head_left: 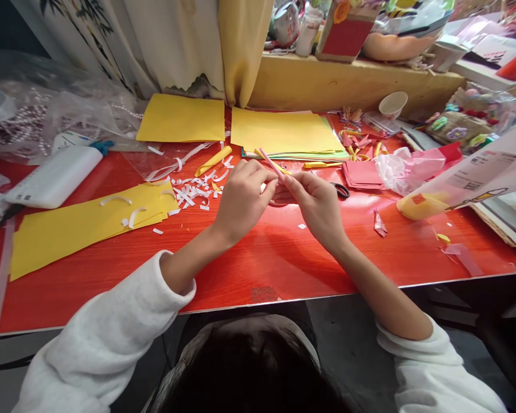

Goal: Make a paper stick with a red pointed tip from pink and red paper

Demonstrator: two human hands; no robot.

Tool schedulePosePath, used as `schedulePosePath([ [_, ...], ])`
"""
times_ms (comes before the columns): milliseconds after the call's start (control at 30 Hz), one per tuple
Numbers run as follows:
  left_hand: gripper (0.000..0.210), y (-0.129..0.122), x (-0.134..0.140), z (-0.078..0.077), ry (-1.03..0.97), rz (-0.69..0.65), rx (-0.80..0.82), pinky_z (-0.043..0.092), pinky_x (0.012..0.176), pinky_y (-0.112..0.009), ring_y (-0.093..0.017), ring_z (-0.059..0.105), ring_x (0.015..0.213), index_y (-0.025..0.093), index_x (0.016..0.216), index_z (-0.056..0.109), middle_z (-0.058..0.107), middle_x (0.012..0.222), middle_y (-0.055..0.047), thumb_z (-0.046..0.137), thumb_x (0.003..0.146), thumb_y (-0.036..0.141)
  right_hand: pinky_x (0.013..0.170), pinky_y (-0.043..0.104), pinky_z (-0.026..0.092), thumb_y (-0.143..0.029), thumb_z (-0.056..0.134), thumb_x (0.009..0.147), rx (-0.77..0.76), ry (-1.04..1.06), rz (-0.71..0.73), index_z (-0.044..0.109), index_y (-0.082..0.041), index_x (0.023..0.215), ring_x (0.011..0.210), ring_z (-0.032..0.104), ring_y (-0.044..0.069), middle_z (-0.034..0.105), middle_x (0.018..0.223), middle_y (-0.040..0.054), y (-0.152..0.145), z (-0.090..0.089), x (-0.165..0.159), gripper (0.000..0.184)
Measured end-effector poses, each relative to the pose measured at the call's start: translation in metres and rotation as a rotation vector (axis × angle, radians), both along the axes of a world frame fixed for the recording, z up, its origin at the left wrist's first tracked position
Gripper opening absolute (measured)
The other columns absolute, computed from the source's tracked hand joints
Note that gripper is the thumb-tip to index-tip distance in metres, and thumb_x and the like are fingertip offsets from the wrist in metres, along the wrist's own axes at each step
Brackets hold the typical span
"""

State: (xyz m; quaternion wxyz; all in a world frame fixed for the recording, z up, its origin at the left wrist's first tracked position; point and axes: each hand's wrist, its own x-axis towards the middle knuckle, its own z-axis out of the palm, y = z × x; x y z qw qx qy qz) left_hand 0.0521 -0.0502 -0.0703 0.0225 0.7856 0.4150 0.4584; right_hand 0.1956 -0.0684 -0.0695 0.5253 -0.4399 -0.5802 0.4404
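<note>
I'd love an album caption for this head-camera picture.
The left hand and right hand pinch a thin pink strip above a red table, near yellow sheets and white scraps.

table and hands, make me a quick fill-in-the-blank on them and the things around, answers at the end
1. The left hand and right hand meet at a thin, mostly ____ stick.
2. The white scraps lie nearer the ____ hand.
3. The table is ____.
4. The red squares lie nearer the ____ hand.

Missing words: pink; left; red; right
</note>
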Motion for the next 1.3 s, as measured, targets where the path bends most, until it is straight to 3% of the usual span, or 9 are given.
schedulePosePath([
  [467, 0.011, 0.0, -0.003, 0.012, -0.169, -0.079, -0.256, 0.046, 0.079, -0.029, -0.014, 0.059, 0.083, 0.017, 0.079, 0.069, 0.067, 0.082, -0.001, 0.058, 0.081, 0.013, 0.071, 0.031, 0.06, -0.047, 0.059, 0.081, -0.031, 0.04, 0.031, 0.061, -0.017, 0.08, 0.07, 0.069, 0.014, 0.07, 0.077, 0.0037, 0.002, 0.005, 0.002, 0.03],
  [633, 0.01, -0.002, -0.001, 0.014, -0.171, -0.043, -0.305, 0.045, 0.079, -0.029, -0.015, 0.059, 0.084, 0.016, 0.078, 0.069, 0.068, 0.083, -0.003, 0.061, 0.082, 0.021, 0.069, 0.03, 0.06, -0.046, 0.059, 0.082, 0.014, -0.015, -0.009, 0.061, -0.016, 0.081, 0.068, 0.069, 0.014, 0.069, 0.076, 0.0037, 0.002, 0.002, 0.001, 0.03],
  [867, 0.012, -0.001, -0.002, 0.013, -0.163, -0.032, -0.317, 0.043, 0.077, -0.029, -0.015, 0.058, 0.082, 0.016, 0.076, 0.069, 0.067, 0.08, -0.003, 0.059, 0.082, 0.018, 0.069, 0.029, 0.06, -0.045, 0.057, 0.084, 0.052, -0.068, -0.031, 0.061, -0.017, 0.084, 0.069, 0.068, 0.013, 0.068, 0.077, 0.0036, 0.002, 0.0, 0.0, 0.028],
  [1067, 0.012, 0.0, -0.003, 0.014, -0.19, -0.05, -0.33, 0.043, 0.078, -0.028, -0.014, 0.059, 0.083, 0.017, 0.077, 0.069, 0.067, 0.084, -0.003, 0.058, 0.081, 0.014, 0.069, 0.03, 0.06, -0.044, 0.058, 0.083, -0.002, -0.026, 0.011, 0.06, -0.016, 0.083, 0.068, 0.068, 0.014, 0.068, 0.076, 0.0039, 0.003, 0.002, 0.002, 0.028],
  [1300, 0.012, 0.005, -0.008, 0.018, -0.286, -0.105, -0.479, 0.044, 0.072, -0.027, -0.013, 0.059, 0.078, 0.014, 0.079, 0.069, 0.067, 0.085, -0.004, 0.058, 0.079, 0.018, 0.068, 0.03, 0.059, -0.042, 0.056, 0.086, -0.03, -0.009, 0.036, 0.059, -0.016, 0.079, 0.067, 0.069, 0.013, 0.069, 0.076, 0.0048, 0.003, 0.006, 0.004, 0.028],
])
